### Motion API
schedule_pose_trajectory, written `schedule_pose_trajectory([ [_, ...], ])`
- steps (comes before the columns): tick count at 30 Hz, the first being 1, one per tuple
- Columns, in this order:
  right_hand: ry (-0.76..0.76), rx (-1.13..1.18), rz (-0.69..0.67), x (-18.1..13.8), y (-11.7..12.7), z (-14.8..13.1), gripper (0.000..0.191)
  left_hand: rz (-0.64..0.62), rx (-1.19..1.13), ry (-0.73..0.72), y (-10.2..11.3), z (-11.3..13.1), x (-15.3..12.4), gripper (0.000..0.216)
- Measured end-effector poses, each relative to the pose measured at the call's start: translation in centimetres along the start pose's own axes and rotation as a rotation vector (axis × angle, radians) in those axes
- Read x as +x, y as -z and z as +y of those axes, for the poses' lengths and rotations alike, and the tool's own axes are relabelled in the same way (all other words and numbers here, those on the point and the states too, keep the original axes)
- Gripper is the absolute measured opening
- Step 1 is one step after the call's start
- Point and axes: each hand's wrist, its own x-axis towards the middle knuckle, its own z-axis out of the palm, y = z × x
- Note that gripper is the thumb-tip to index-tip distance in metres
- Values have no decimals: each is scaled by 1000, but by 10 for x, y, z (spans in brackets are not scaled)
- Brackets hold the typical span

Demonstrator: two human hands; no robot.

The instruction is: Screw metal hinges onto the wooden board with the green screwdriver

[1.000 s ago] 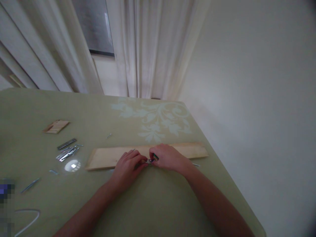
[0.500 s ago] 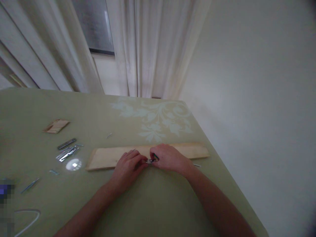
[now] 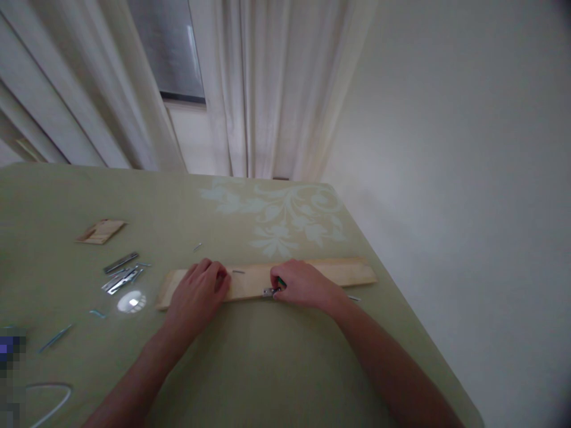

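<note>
My right hand (image 3: 301,285) is closed round a small silver metal piece (image 3: 268,292). A bit of green and black shows between its fingers, and the metal end sticks out to the left at the near edge of a long wooden board (image 3: 341,273). Over the left part of that board is my left hand (image 3: 196,291), loosely curled with its thumb a little apart from the forefinger; I see nothing in it, though its palm is hidden. Between the hands, a thin metal pin or nail (image 3: 238,271) lies on the board.
Left of the board lie a dark metal bar (image 3: 121,262), several shiny metal pieces (image 3: 125,279), a clear round object (image 3: 131,302) and a slim blue tool (image 3: 56,337). Farther back sits a small wooden piece (image 3: 102,231). A white cord (image 3: 56,389) curves at lower left.
My left hand has let go near the metal piece and moved left along the board, uncovering the pin. My right hand stays in place with the piece.
</note>
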Motion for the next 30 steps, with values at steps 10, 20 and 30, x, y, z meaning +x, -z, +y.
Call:
schedule_pose_trajectory([
  [10, -4, 16, 10, 1, -1, -1, 11, 21, -141, -178, -16, 1, 25, 40],
  [20, 13, 1, -17, 3, -1, 1, 13, 79, -324, -70, -21, 1, 31, 36],
  [30, 20, 27, -15, 1, 1, 1, 14, 64, -588, -202, -8, 35, -2, 23],
])
